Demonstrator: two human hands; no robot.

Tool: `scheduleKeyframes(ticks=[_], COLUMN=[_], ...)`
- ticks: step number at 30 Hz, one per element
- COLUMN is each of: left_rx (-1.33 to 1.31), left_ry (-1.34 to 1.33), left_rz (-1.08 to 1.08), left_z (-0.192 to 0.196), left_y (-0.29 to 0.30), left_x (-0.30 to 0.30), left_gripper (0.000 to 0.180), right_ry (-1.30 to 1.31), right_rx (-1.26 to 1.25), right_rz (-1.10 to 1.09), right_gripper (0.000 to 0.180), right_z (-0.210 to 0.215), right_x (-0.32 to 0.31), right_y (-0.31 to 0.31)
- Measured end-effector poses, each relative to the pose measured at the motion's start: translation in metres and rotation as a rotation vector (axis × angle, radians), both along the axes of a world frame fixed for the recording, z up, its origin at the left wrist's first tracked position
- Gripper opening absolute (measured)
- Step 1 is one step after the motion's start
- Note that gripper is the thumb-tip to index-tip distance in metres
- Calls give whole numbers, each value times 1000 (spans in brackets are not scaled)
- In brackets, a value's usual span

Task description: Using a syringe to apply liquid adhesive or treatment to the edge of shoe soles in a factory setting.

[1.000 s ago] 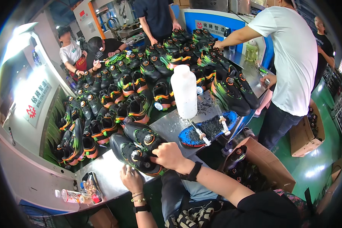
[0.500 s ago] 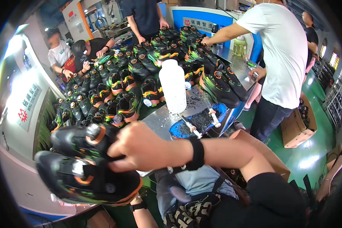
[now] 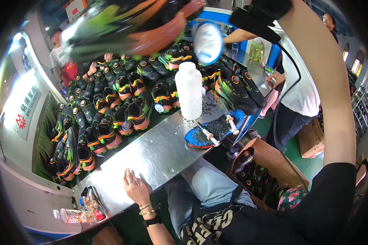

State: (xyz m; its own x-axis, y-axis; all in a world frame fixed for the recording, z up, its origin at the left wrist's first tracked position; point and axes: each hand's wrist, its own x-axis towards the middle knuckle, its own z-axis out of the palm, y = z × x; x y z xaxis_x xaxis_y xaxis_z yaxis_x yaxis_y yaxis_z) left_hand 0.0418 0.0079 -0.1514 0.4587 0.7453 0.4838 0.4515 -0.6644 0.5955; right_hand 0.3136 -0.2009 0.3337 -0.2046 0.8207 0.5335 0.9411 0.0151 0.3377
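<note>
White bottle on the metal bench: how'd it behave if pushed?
The white bottle probably tips if pushed high, being tall and narrow. Likely slides, as the metal bench looks smooth, though black crumbs beside it might drag. Weight's hard to judge; it looks opaque.

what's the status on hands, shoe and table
Left hand open at the metal table's edge. Right hand out of view. Blurred shoe raised close to camera. White bottle upright on the table.

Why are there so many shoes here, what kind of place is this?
Probably a shoe factory or workshop: rows of look-alike shoes, a cardboard box with more inside, and a long metal bench.
</note>
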Motion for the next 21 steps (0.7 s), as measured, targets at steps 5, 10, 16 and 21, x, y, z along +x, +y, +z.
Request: scheduleKeyframes(ticks=[5, 10, 16, 21], left_rx=[46, 43, 92, 132], left_ry=[-19, 32, 30, 36], left_rz=[0, 32, 13, -15], left_z=[11, 9, 13, 19], left_y=[0, 0, -7, -8], left_x=[-7, -1, 0, -8], left_gripper=[49, 46, 44, 45], right_ry=[-55, 59, -31, 334], right_rx=[-15, 96, 53, 130], right_rz=[-100, -392, -261, -433], right_gripper=[26, 24, 19, 32], right_z=[25, 0, -32, -69], right_x=[55, 103, 151, 157], right_y=[-19, -26, -46, -56])
